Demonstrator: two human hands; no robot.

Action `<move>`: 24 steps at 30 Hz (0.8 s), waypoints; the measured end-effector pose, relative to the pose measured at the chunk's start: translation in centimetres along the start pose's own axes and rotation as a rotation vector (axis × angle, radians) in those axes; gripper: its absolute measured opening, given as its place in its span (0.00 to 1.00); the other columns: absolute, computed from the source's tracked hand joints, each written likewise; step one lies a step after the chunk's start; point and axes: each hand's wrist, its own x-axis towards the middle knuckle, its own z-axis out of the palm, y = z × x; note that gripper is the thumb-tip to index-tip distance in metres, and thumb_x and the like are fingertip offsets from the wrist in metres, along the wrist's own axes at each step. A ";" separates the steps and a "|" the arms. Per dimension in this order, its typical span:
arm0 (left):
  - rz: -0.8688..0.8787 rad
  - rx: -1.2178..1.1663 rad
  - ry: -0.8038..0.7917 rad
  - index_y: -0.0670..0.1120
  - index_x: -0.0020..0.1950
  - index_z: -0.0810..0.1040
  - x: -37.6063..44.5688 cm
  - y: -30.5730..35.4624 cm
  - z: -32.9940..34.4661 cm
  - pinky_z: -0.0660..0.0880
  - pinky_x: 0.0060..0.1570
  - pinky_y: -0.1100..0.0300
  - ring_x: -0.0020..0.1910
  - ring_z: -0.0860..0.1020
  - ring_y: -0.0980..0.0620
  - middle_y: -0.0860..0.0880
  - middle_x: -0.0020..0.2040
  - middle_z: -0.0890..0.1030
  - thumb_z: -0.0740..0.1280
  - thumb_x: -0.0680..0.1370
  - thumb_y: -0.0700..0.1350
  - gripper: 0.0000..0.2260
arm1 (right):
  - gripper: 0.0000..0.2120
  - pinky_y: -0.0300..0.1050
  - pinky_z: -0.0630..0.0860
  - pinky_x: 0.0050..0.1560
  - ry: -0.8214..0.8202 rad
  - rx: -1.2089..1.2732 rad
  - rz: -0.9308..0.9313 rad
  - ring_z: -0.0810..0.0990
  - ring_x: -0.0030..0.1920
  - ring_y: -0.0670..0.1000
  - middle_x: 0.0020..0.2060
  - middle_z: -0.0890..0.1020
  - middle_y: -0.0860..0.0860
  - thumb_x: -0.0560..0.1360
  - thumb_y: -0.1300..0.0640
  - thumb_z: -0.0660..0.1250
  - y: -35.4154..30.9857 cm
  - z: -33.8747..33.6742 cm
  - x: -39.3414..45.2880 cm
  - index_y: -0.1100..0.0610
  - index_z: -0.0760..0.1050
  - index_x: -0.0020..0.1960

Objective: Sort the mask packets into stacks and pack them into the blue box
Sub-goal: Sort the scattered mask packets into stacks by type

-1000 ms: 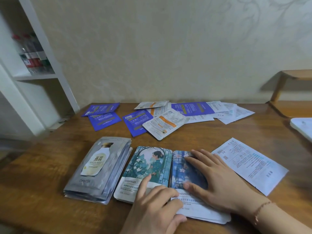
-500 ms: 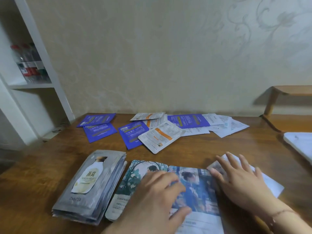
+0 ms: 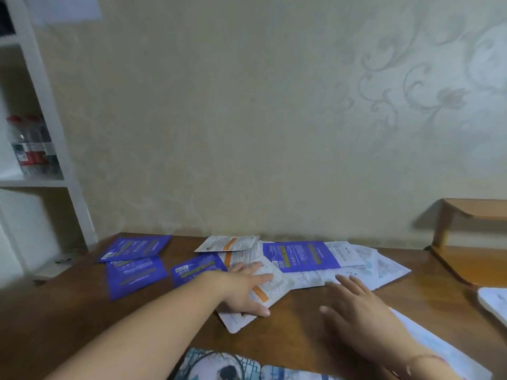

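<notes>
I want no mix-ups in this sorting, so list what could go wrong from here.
1. The left hand lies flat on the white packet with the orange stripe, which overlaps other packets; dragging it may pull neighbours along and scramble the pile.
2. The right hand reaches toward the overlapping white packets; it may lift several kinds together.
3. No blue box is in view, so packing may stall.

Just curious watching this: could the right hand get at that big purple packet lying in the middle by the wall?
Probably yes. The right hand hovers open just short of the purple packet, which lies on top of the white packets, and nothing stands between them. The left hand rests on another packet, off to the side.
</notes>
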 end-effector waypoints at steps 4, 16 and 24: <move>0.062 -0.041 -0.102 0.71 0.75 0.45 -1.2 -3.1 0.2 0.51 0.74 0.39 0.78 0.39 0.54 0.67 0.76 0.36 0.67 0.71 0.68 0.40 | 0.30 0.55 0.53 0.77 -0.045 -0.006 -0.073 0.46 0.79 0.52 0.78 0.52 0.45 0.77 0.36 0.56 -1.4 0.7 6.1 0.40 0.53 0.77; 0.070 -0.014 0.306 0.60 0.72 0.67 0.1 -6.1 -1.8 0.62 0.71 0.57 0.74 0.62 0.54 0.57 0.74 0.64 0.62 0.78 0.63 0.23 | 0.20 0.52 0.65 0.62 0.007 -0.073 0.091 0.66 0.67 0.43 0.56 0.69 0.37 0.74 0.29 0.47 1.8 1.0 6.6 0.41 0.68 0.50; -0.068 0.012 0.017 0.70 0.76 0.46 2.4 -8.0 -0.7 0.46 0.75 0.38 0.79 0.41 0.51 0.60 0.79 0.40 0.59 0.71 0.74 0.37 | 0.18 0.56 0.61 0.67 0.088 -0.216 0.235 0.61 0.72 0.51 0.65 0.69 0.43 0.76 0.33 0.53 2.1 0.5 5.7 0.42 0.68 0.57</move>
